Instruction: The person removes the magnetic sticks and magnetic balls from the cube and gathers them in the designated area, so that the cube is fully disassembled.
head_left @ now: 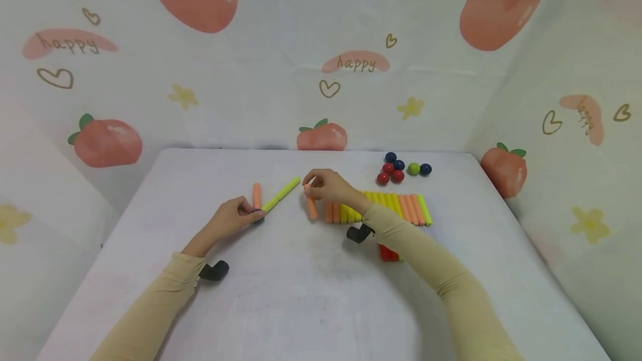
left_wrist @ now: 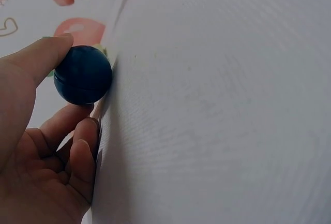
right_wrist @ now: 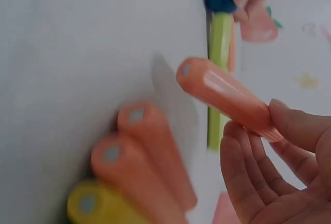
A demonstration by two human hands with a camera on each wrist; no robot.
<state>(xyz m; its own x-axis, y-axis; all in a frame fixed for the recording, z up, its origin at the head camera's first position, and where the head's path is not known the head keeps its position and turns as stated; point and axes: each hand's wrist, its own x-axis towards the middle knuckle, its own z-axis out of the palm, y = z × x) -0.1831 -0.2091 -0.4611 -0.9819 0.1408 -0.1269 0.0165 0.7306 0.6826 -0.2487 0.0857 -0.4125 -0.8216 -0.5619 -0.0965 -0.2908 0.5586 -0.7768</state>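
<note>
My left hand [head_left: 233, 217] pinches a dark blue ball [left_wrist: 83, 75] between thumb and fingers, low against the table. From that ball a line of yellow-green sticks [head_left: 281, 195] runs away to the upper right. An orange stick [head_left: 257, 196] extends from beside the ball toward the back. Between its thumb and fingers, my right hand [head_left: 328, 185] holds another orange stick [right_wrist: 227, 97] by one end. This stick is tilted, and its free end shows a small grey spot. It hangs near the left end of a row of sticks.
The row of orange and yellow sticks [head_left: 396, 205] lies partly under the right forearm. Nearer me are red sticks [head_left: 387, 253], partly hidden by the sleeve. Several red, blue and green balls [head_left: 398, 176] sit at the back right. A patterned cloth [head_left: 271, 99] hangs behind the table.
</note>
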